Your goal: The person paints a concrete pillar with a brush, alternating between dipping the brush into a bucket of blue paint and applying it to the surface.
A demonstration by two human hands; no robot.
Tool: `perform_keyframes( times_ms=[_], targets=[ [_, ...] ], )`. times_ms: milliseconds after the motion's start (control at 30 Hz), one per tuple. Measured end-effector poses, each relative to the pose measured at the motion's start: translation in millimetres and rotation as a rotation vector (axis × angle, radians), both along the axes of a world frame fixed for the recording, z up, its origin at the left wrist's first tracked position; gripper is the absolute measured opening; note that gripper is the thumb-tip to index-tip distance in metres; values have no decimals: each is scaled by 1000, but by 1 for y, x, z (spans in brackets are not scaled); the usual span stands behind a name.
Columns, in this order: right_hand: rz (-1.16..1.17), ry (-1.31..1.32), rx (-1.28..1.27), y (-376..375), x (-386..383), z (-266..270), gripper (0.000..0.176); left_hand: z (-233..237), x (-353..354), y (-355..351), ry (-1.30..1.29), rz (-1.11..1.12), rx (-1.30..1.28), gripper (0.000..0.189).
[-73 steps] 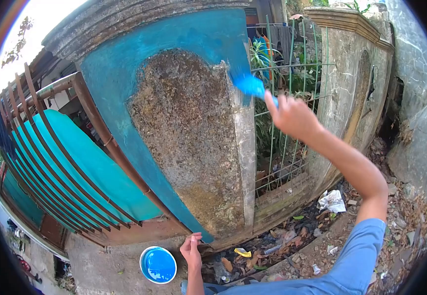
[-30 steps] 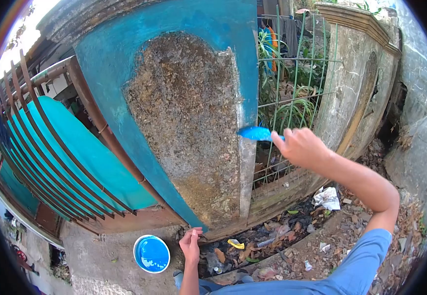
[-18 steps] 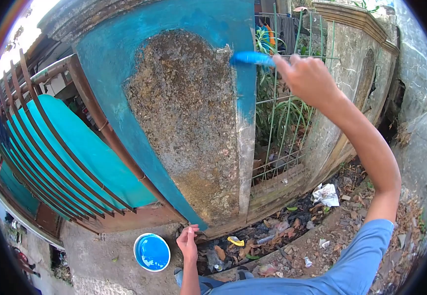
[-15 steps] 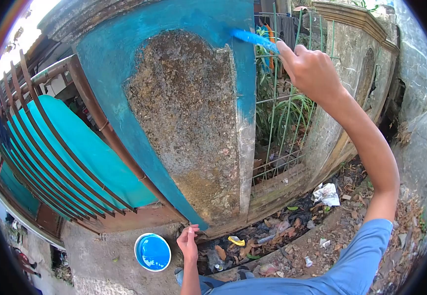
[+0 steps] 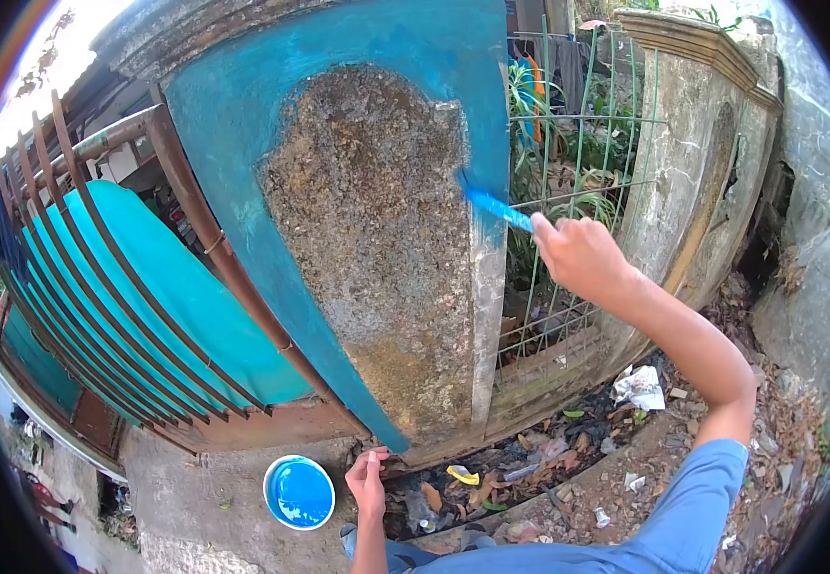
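My right hand (image 5: 582, 256) is closed around the handle of a blue paintbrush (image 5: 503, 209). The brush's bristles touch the right edge strip of a wall pillar (image 5: 219, 124), where blue paint ends above bare grey plaster. Rough, unpainted stone (image 5: 377, 210) fills the pillar's middle panel. Low near the pillar's foot, my left hand (image 5: 367, 486) has its fingers curled and pressed together; whether anything small is between them cannot be seen. Left of that hand, a white tub of blue paint (image 5: 270, 493) stands on the concrete, its inside wet with bright blue.
A brown metal gate (image 5: 181, 177) with turquoise sheeting (image 5: 171, 277) adjoins the pillar on the left. To the right are a green wire fence (image 5: 582, 124) and a weathered post (image 5: 678, 143). Leaves and litter, including a crumpled white wrapper (image 5: 640, 387), lie along the wall's base.
My right hand and the paintbrush have moved down along the pillar's right edge strip. Blue paint shows at the bristles' new spot. My left hand stays low, and the view has shifted slightly.
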State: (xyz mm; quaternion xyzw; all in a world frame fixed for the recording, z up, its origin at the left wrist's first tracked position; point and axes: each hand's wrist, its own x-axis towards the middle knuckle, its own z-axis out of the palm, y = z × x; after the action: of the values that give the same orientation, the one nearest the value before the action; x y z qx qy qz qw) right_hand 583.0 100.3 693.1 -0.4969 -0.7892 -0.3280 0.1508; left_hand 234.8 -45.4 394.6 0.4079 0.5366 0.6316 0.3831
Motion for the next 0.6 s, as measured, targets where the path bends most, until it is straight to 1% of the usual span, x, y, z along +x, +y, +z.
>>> perform_keyframes(
  times_ms=[67,100,133,200,233,267,333,433,533,600],
  targets=[
    [82,95,-56,-3,3,-6,26,-2,0,0,1,-18,15,29],
    [158,257,-43,-7,5,-3,17,-2,0,0,3,-23,17,29],
    [153,260,-40,-10,7,3,17,-2,0,-1,-1,-31,21,29],
    [235,556,-33,-17,11,22,16,-2,0,0,-9,-42,28,29],
    [225,641,17,-20,8,31,18,-2,0,0,-11,-43,18,29],
    [225,639,15,-17,4,40,18,-3,0,-1,-12,-42,7,29],
    [275,728,172,-9,-2,55,17,-2,2,0,-4,-43,17,31],
    [294,700,198,5,-10,59,15,-2,6,-2,1,-46,27,33],
    [286,646,193,16,-14,31,14,-4,3,-4,-1,-44,32,33],
    [300,655,162,15,-17,11,13,-4,1,-5,-3,-37,30,33]
  ],
)
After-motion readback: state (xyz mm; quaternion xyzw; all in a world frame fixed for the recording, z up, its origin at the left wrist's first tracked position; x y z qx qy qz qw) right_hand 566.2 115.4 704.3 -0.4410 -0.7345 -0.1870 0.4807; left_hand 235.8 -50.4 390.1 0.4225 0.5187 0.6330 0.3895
